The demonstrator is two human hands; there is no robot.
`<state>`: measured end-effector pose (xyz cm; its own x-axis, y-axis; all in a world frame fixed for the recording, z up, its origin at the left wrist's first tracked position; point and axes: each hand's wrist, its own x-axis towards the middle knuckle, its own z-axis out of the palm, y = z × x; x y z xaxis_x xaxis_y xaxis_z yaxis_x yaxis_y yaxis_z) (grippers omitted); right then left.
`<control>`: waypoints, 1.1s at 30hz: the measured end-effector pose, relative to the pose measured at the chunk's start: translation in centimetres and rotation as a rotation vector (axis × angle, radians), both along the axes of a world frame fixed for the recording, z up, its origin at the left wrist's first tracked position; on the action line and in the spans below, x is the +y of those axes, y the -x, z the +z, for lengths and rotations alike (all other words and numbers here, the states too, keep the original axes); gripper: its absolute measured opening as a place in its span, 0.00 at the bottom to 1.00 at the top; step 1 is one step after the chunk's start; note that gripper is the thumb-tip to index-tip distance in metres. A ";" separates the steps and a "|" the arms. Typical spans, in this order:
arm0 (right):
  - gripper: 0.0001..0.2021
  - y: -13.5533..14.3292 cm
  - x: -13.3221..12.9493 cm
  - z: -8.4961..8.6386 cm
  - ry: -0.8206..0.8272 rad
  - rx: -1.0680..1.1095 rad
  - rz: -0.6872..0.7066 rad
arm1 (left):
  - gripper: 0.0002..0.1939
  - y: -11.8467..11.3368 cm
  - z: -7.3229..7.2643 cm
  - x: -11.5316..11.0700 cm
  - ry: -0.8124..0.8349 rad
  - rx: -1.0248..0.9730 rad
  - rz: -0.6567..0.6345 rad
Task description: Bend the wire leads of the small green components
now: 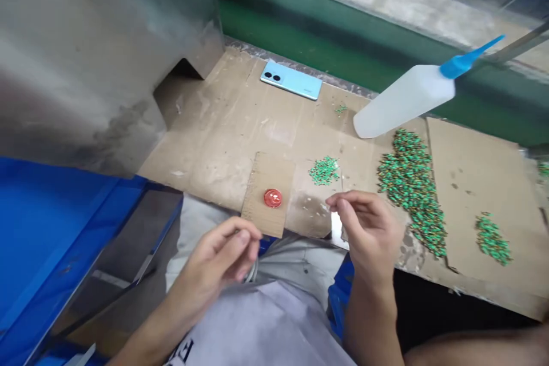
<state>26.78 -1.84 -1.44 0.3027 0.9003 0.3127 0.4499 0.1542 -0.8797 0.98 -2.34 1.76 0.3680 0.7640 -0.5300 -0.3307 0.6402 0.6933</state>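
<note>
My left hand is held low at the near edge of a small cardboard piece, its fingers curled and the thumb against them. On that cardboard sits a small round red dish with a shiny surface. My right hand hovers just in front of a small pile of tiny green pieces, thumb and forefinger drawn together. Whatever either hand may pinch is too small or hidden to make out. A large heap of green and brownish-gold pieces lies to the right.
A white squeeze bottle with a blue nozzle stands tilted in view behind the heap. At the back lies a light-blue phone. More green pieces rest on cardboard at right. A metal housing borders the left; someone's bare limb shows lower right.
</note>
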 end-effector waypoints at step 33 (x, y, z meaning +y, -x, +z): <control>0.14 7.2 -2.4 0.8 -0.141 0.015 0.482 | 0.05 -0.1 -0.7 -0.9 -0.722 0.588 -0.026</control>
<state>19.57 -4.26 -0.67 -0.1314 0.8882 0.4402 0.2856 0.4591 -0.8412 1.06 -3.21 1.08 0.2126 0.9765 -0.0365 0.2084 -0.0088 0.9780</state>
